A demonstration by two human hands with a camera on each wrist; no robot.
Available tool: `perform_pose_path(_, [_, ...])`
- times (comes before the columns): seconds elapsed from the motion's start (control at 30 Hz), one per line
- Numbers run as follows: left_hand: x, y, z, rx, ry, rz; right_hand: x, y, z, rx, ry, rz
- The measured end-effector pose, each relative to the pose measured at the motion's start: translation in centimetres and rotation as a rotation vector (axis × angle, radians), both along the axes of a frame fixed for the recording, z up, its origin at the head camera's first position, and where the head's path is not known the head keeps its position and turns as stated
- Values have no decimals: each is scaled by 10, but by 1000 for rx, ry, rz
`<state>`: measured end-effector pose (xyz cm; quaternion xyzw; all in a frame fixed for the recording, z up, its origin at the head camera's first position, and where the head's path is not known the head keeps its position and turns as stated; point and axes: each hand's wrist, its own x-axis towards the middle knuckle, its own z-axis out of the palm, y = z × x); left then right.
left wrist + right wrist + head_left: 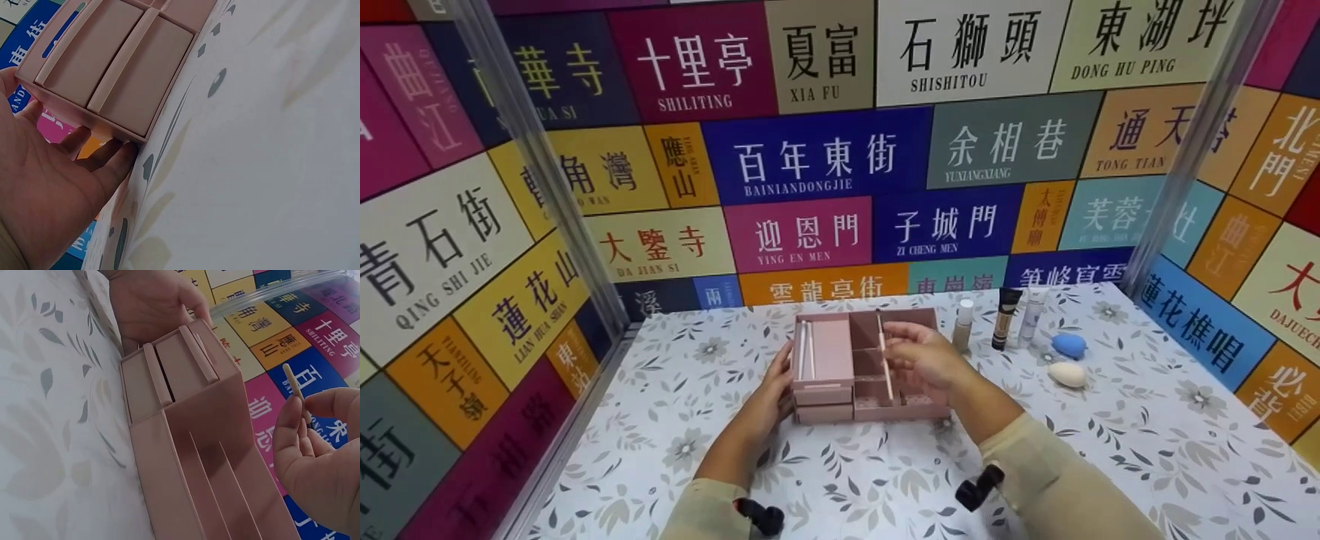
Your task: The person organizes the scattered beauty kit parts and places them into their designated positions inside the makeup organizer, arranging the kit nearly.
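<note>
A pink makeup organizer (823, 349) stands on the table, with two small drawers (93, 50) at its left front and divided compartments (225, 467) on the right. My left hand (767, 394) rests against its left side, fingers fairly straight and touching the wall. Above the right compartments, my right hand (926, 356) pinches a slim makeup brush (886, 367) between thumb and fingers. The brush is nearly upright, its dark tip towards the top; in the right wrist view its pale handle end (292, 379) sticks out past the fingertips. Slender light sticks (806, 350) lie on the organizer's top left.
Right of the organizer stand a foundation bottle (962, 326), a black tube (1003, 321) and a pale tube (1032, 316). A blue sponge (1069, 345) and a cream sponge (1067, 374) lie beyond them. Printed panels (817, 157) wall in the floral-covered table (675, 405).
</note>
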<state>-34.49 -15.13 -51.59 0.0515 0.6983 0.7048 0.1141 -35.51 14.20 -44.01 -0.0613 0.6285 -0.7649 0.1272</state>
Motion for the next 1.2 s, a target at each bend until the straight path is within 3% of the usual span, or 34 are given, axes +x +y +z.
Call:
perform_pose_path(0.27, [0,0,3,-2,-35,34,-22,-33,7,20,-40,-23])
perform_pose_path(0.67, [-2,0,4,16,-21,15,-51,-69,16,68,-52,-29])
perform_pose_path(1.0, [0,0,1,48,19,-14,-55,-81,17,260,-4,-50])
perform_pose_path(1.2, [0,1,1,57,-5,-2,-54,-83,15,319,1,-57])
